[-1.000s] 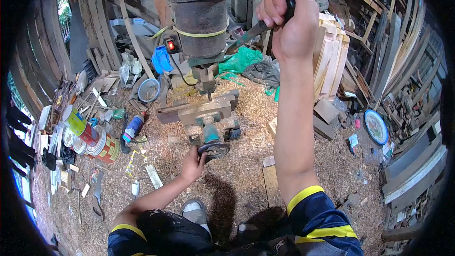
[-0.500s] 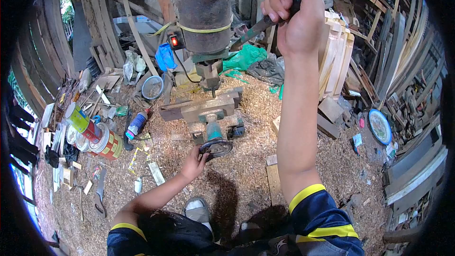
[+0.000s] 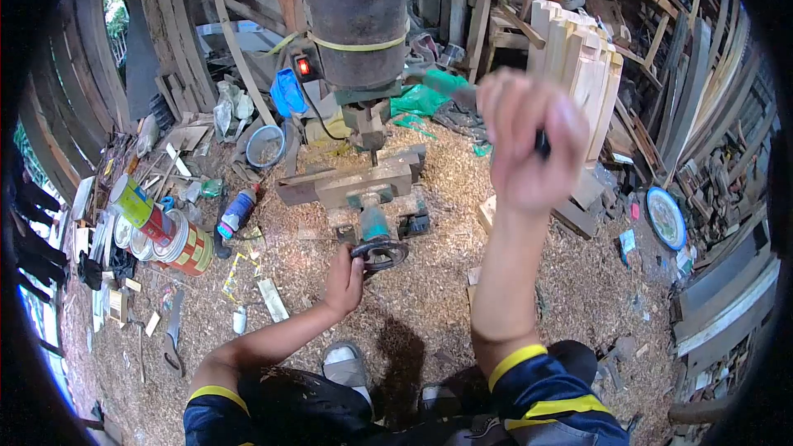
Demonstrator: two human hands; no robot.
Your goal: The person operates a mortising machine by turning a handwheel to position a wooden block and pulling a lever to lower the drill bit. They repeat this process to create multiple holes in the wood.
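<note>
Evidently my right hand is clenched on the knob end of the feed lever, judged rigid steel, while my left hand grips the heavy-looking handwheel at its near rim.

Right hand clasps lever; left hand — holds handwheel

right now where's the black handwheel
The handwheel is at centre of the head view, just below the wood block, with the left hand holding its left rim.
</note>
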